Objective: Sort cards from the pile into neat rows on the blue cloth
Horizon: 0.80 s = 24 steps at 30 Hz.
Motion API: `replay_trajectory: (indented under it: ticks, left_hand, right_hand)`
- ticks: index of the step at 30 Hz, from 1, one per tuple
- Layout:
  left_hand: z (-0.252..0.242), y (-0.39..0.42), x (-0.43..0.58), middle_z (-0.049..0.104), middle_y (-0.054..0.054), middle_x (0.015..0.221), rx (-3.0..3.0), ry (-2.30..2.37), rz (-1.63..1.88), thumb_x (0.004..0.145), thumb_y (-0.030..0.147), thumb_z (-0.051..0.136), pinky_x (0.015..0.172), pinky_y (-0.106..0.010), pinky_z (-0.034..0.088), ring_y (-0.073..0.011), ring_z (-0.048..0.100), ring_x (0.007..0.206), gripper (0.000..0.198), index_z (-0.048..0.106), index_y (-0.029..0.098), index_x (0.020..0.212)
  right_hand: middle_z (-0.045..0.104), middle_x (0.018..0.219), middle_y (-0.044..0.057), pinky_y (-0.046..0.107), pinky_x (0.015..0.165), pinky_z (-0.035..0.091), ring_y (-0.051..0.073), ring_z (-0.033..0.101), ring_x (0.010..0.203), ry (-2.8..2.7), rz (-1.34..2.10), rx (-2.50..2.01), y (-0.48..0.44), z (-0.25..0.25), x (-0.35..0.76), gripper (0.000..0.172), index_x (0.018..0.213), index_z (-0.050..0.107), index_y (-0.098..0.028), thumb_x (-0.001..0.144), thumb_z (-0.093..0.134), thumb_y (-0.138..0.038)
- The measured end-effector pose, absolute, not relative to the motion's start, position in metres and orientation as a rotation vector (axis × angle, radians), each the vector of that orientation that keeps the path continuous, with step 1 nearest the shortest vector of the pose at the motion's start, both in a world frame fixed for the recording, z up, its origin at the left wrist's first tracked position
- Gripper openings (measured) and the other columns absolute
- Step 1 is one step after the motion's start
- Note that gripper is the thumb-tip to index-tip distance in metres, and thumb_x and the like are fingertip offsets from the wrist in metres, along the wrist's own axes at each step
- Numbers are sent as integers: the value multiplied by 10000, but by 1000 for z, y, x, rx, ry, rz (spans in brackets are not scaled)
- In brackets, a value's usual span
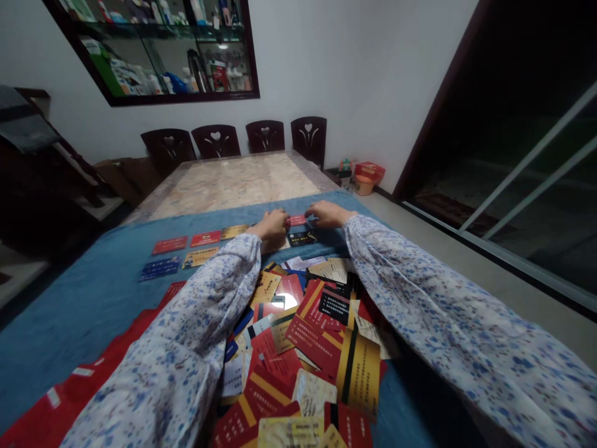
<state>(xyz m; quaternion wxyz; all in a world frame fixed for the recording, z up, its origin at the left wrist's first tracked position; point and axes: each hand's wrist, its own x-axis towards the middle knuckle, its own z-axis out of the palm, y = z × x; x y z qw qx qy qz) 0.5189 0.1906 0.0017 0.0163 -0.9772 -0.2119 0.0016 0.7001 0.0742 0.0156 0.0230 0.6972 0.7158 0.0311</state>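
Observation:
Both my hands reach forward over the blue cloth, at the two ends of a small red card (297, 219). My left hand (273, 228) has bent fingers at the card's left edge. My right hand (327, 214) curls its fingertips at the right edge. A black card (302, 239) lies just nearer to me. In a row to the left are a gold card (234, 232), red cards (206, 239), a tan card (200, 257) and dark blue cards (160, 268). A loose heap of red, gold and dark cards (317, 342) spreads between my forearms.
The blue cloth (112, 274) covers the near part of a marble-patterned table (242, 180). A long red item (79, 386) lies by my left sleeve. Several dark chairs (216, 140) stand at the far end. An orange bucket (364, 185) sits on the floor beyond.

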Motion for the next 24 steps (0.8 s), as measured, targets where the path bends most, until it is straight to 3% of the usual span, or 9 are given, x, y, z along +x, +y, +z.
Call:
replay_trajectory:
  ticks: [15,20,24]
  left_hand:
    - [11,141,489,547,-148,1480,-3082,-479,-85,883,163,509,1133,-493,411,-319,504,1382,532,579,191,1410]
    - [8,122,484,533,-146,1489,-3118,-373,-109,876,160,522,1117,-496,399,-324,474,1397,443,627,187,1306]
    - [8,102,480,542,-153,1465,-3168,-252,-131,869,168,552,1108,-514,374,-332,476,1376,462,602,190,1328]
  right_hand:
    - [716,1286,117,292,901,482,255,669,1154,2223,120,2175,17,24,689,399,1285,726,-207,908,602,-170]
    - [719,1265,123,293,885,476,257,674,1139,2240,121,2200,-8,24,684,369,1248,742,-204,907,609,-155]
    - [716,1249,134,308,872,462,261,667,1115,2261,134,2180,-28,22,682,353,1235,742,-188,918,590,-157]
